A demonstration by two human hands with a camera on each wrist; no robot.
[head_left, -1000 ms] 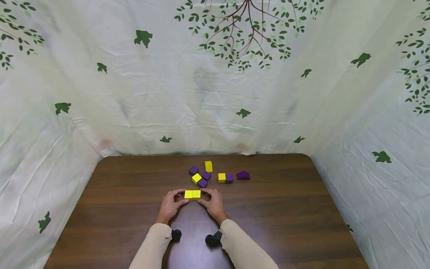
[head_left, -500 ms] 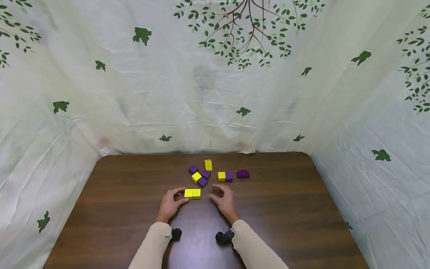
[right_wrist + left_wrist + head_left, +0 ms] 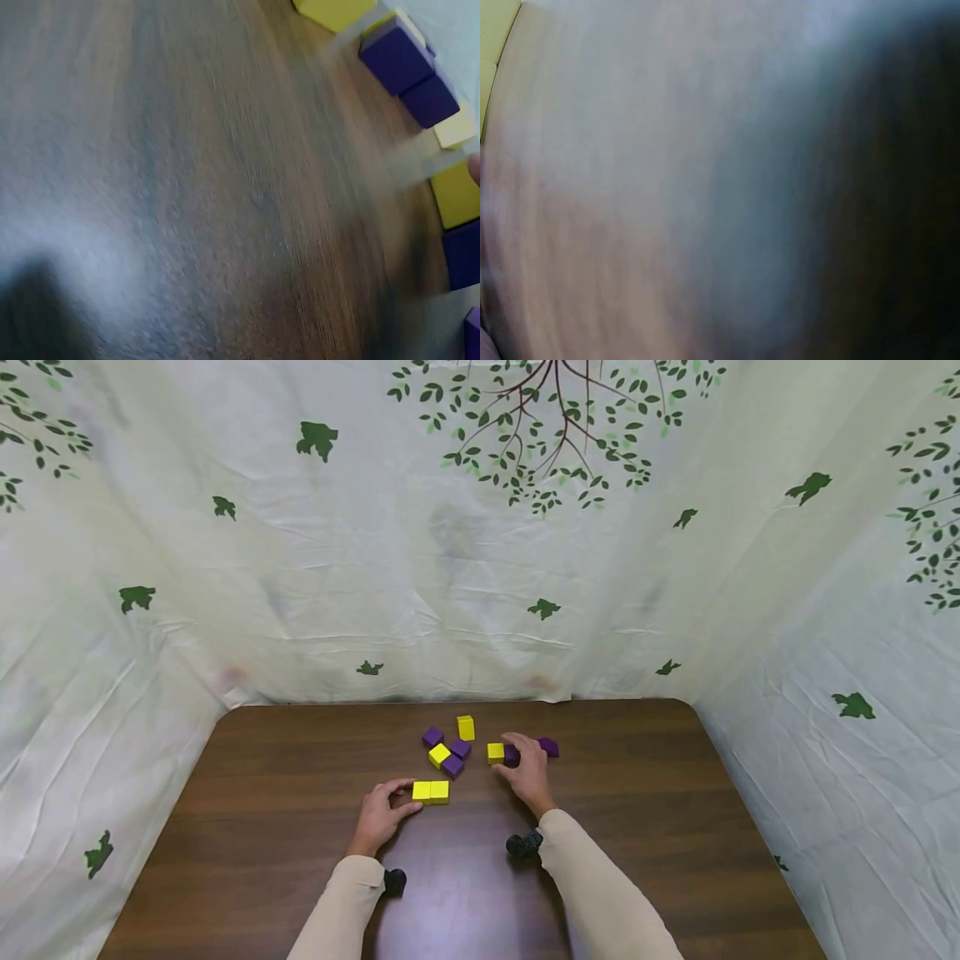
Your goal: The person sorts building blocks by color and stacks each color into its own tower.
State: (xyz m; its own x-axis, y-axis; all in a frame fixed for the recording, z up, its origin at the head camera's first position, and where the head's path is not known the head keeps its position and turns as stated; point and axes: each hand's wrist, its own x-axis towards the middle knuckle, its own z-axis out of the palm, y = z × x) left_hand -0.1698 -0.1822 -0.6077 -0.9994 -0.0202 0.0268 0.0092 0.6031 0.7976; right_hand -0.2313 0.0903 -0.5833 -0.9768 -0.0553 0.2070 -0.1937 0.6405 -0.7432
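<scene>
Two yellow blocks (image 3: pixel 431 792) sit side by side on the wooden table. My left hand (image 3: pixel 381 817) holds the left one at its end, thumb at the near side and fingers at the far side. A strip of yellow block (image 3: pixel 491 45) shows at the edge of the blurred left wrist view. My right hand (image 3: pixel 529 774) is spread over a yellow block (image 3: pixel 495 753) and the purple block (image 3: pixel 512 755) beside it, thumb near and fingers far. In the right wrist view, one fingertip (image 3: pixel 475 169) is at that yellow block (image 3: pixel 456 196). I cannot tell whether it touches.
Behind the pair lies a cluster of purple blocks (image 3: pixel 452 767) and a yellow block (image 3: pixel 439 756). Another yellow block (image 3: pixel 466 727) stands farther back. A purple wedge-like block (image 3: pixel 550 747) is partly behind my right hand. Printed cloth (image 3: pixel 450 568) hangs around the table (image 3: pixel 285 793).
My right hand has let go of the yellow pair, moved right, then forward to the yellow and purple blocks. My left hand has stayed at the pair.
</scene>
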